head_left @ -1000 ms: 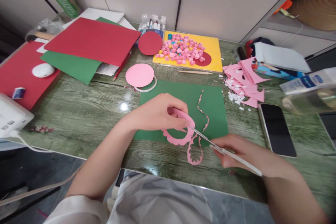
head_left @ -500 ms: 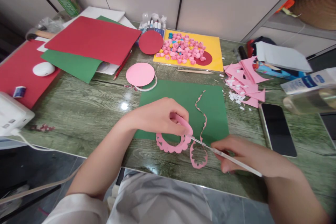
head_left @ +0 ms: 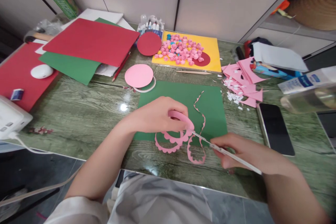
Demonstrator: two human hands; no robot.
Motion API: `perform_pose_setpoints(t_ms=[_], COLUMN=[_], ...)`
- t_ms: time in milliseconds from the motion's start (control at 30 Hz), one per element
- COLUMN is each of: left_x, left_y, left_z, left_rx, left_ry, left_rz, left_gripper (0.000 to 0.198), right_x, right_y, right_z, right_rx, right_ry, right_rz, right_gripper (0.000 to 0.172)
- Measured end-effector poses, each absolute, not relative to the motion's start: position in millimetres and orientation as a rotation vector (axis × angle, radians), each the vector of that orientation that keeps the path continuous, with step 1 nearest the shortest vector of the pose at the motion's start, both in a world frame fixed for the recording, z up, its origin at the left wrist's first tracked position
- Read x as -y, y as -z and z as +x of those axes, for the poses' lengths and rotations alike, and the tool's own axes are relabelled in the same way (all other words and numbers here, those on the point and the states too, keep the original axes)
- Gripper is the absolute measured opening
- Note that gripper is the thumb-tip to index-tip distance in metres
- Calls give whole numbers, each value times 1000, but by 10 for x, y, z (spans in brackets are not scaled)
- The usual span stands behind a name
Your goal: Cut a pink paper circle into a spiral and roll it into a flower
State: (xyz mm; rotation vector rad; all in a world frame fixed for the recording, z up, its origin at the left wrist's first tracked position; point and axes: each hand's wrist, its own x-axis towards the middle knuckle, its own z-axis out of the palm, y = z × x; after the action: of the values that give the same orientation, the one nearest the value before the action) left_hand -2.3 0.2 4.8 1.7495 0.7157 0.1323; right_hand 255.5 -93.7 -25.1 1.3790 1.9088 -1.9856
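Observation:
Bent in a loop, a pink paper strip (head_left: 181, 116) is pinched in my left hand (head_left: 160, 113), its scalloped edge curling below the fingers. My right hand (head_left: 231, 150) grips a slim cutting tool (head_left: 233, 156) with a white handle and a thin metal tip. Seen edge-on, its exact kind does not show. The tip touches the pink paper beside my left fingertips. A narrow toothed pink offcut (head_left: 196, 161) hangs in a curl near the tip and trails up over the green sheet (head_left: 214, 108) beneath my hands.
Small pink paper rolls (head_left: 182, 49) cover a yellow board (head_left: 211, 45) at the back. Left of them lie a pink disc (head_left: 139, 76), a red disc (head_left: 149, 43) and red sheets (head_left: 91, 40). Pink scraps (head_left: 243, 84) and a phone (head_left: 275, 129) are on the right.
The pink strip has shifted in my left hand, and its scalloped loop below has a different curl. The tool's tip sits slightly higher, and the dangling offcut has risen a little.

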Motion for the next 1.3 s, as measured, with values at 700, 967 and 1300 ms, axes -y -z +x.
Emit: perform_pose_setpoints(t_ms=[700,967,1300], left_x=[188,187,184], left_y=[153,155,163], left_z=[285,286,282], left_rx=[-878,-880,-888], left_ry=[-720,-751,-723], left_rz=[1536,1528,1568], left_gripper=[24,20,17], right_x=[967,970,998], right_y=[314,338,436], right_z=[2361,2350,2367], right_rx=[-2192,-2163,-2216], right_ry=[2418,2460,2450], right_rz=[1431,1416,1457], right_gripper=[50,50,47])
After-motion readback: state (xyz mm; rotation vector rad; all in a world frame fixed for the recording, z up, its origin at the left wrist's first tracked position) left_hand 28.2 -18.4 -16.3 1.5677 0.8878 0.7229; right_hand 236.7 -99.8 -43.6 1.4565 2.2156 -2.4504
